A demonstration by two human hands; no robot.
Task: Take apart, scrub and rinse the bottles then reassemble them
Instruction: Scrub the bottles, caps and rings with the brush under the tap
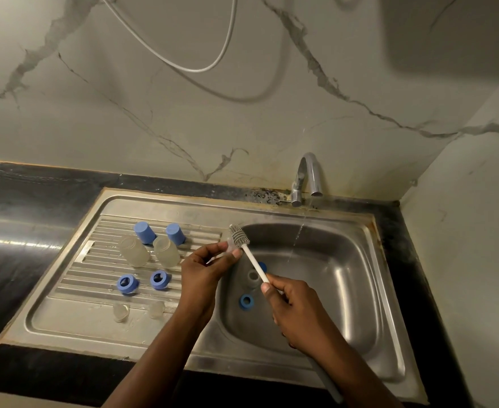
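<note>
Hands on teat (228, 247) (left (205, 269)) and brush (253, 261) (right (291, 309))

Drainboard (74, 319): two caps (144, 232) at the far edge, two bottles (135, 251) just before them, two rings (127, 284) at mid-board, two teats (121, 312) near the front edge; bare strips ran along the left and front edges. Basin (345, 275): loose ring (245, 301) and grey piece (252, 277) lay in the left half; the right half stood open. Tap (308, 178) overhung the far edge, its stream (298, 234) falling. Left hand (204, 269), pinching a clear part (227, 247), and right hand (289, 307), gripping the brush (239, 234), barred the divide.
</note>
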